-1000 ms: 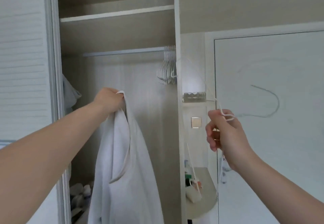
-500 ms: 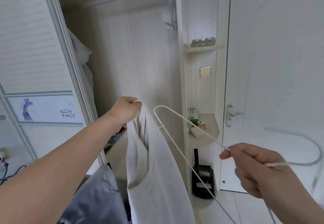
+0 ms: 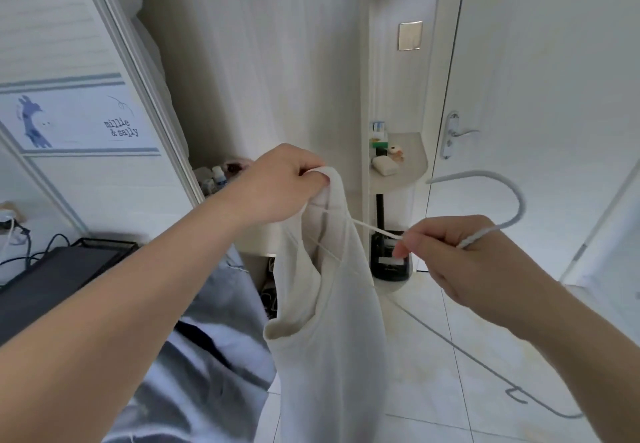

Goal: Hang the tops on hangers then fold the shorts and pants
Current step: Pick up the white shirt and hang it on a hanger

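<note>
Far left stands the wardrobe's sliding door (image 3: 79,61). Near its foot a blue-grey garment (image 3: 214,349) hangs in folds beneath the person's left forearm (whether it's a top or a pair of pants I can't make out), so at least one more piece is waiting.

The left hand (image 3: 280,188) is held up in the middle of the scene, its grip clamped on one shoulder strap of the white top (image 3: 332,345), and the rest of the top hangs straight down toward the floor. One arm of the white wire hanger (image 3: 481,234) reaches in under that strap. The other arm slopes away down to the right, outside the cloth.

The right hand (image 3: 460,262) has its grip pinched together on the hanger's neck, just below the hook, in front of the room door (image 3: 554,96).

I'd say the job is in its early part. This top is only half threaded and must go onto the rail afterwards. No folded shorts or pants show anywhere in view.
</note>
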### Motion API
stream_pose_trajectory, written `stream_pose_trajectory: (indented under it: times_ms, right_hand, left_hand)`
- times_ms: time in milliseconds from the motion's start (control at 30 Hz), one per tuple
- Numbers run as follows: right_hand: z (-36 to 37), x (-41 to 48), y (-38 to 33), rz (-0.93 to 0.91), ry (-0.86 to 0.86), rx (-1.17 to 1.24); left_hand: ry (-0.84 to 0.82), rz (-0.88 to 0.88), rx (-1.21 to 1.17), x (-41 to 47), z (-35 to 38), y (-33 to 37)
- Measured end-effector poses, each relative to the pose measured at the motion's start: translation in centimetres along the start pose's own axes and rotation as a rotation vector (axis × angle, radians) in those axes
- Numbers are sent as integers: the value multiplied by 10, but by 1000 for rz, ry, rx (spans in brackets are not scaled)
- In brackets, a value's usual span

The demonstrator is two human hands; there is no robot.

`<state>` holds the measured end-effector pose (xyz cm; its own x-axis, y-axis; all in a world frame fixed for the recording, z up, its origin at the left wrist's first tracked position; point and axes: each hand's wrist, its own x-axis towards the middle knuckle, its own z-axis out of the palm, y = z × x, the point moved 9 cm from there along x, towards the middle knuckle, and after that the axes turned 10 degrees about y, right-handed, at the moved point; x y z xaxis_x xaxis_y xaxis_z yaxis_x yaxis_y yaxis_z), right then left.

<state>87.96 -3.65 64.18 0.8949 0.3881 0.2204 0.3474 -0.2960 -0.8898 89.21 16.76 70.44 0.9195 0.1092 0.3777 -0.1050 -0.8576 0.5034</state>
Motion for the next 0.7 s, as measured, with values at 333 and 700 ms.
stream_pose_trajectory:
  times_ms: [333,700]
  right_hand:
    - [72,-7,33,132,-88,486]
    - [35,-12,50,13,-162,443]
  left_hand:
    - [-299,80,-67,-57,50,38]
    - [-148,444,316,-80,25,11]
